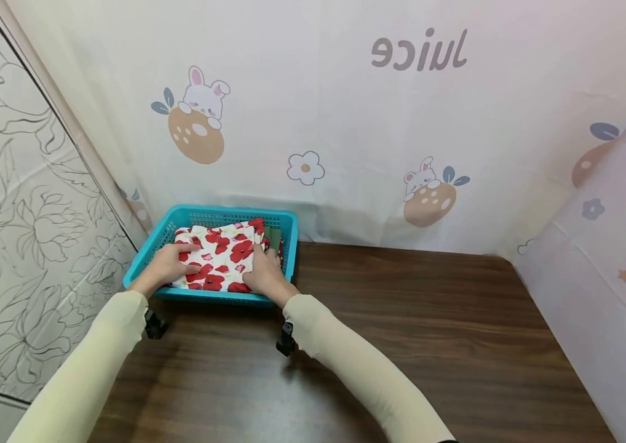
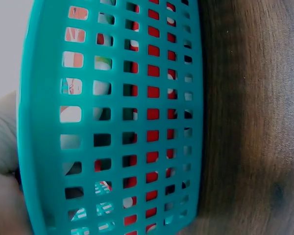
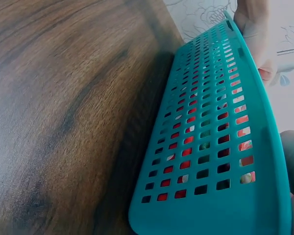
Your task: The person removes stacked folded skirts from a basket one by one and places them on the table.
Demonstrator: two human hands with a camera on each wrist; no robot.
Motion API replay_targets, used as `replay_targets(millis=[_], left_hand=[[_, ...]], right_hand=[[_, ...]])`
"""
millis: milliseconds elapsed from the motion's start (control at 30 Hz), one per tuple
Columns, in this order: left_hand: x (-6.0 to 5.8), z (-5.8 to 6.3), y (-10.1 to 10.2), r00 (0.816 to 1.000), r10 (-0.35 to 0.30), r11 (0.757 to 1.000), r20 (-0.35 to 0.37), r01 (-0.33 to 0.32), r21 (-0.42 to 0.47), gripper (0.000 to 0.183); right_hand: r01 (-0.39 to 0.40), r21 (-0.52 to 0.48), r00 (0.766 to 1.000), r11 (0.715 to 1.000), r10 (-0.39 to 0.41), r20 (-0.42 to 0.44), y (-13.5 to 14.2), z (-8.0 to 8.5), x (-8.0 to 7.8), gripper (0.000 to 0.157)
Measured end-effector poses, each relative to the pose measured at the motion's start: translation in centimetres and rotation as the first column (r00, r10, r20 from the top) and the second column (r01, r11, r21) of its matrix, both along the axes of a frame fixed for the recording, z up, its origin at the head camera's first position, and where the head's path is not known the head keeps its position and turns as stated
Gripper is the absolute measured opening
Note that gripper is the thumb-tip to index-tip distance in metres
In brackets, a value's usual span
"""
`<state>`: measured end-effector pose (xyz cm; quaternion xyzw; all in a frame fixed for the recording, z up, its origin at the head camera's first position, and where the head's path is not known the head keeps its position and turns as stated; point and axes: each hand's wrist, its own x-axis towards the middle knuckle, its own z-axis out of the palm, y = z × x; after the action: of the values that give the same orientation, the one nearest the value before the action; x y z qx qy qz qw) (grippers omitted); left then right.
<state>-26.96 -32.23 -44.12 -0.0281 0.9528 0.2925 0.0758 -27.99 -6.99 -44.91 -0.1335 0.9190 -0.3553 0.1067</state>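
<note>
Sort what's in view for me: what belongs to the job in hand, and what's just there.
Job in hand:
- left hand and right hand, both at the cloth
- red-flowered cloth
- blue basket holding it
- green item beside it, probably

Just there:
- wooden table
- printed backdrop
- flower-patterned panel

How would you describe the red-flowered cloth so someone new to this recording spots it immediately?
On the dark wooden table, near the rabbit-print curtain, sits a turquoise perforated basket. Inside lies the folded red-flowered cloth, white with bold red blooms. It is the largest piece showing there, unlike the narrow green strip at its right edge.
</note>
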Motion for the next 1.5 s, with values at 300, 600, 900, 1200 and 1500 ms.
replay_targets(millis=[300, 600, 900, 1200, 1500], left_hand=[[0.1, -0.5, -0.3, 1.0, 0.019, 1.0, -0.011, -0.019, 0.012, 0.068], [0.3, -0.5, 0.2, 1.0, 0.001, 1.0, -0.026, -0.001, 0.018, 0.072], [-0.3, -0.8, -0.3, 0.999, -0.006, 1.0, -0.038, 0.007, 0.028, 0.068], [-0.5, -0.5, 0.2, 0.996, 0.026, 0.998, -0.081, -0.021, 0.064, 0.048], [-0.5, 0.4, 0.9, 0.995, 0.011, 0.997, -0.096, -0.004, 0.08, 0.057]], right_hand=[[-0.02, -0.036, 0.999, 0.999, 0.021, 0.035, -0.1, 0.1, -0.5, 0.084], [-0.118, -0.13, 0.992, 0.984, 0.113, -0.048, 0.0, 0.0, -1.7, 0.091], [-0.124, -0.129, 0.991, 0.984, 0.129, 0.029, 0.1, -0.4, -2.0, 0.062], [-0.089, -0.148, 0.994, 0.985, 0.097, 0.047, 0.0, -0.6, -2.3, 0.053], [-0.076, -0.193, 0.997, 0.978, 0.079, 0.008, 0.5, 0.3, -2.6, 0.065]])
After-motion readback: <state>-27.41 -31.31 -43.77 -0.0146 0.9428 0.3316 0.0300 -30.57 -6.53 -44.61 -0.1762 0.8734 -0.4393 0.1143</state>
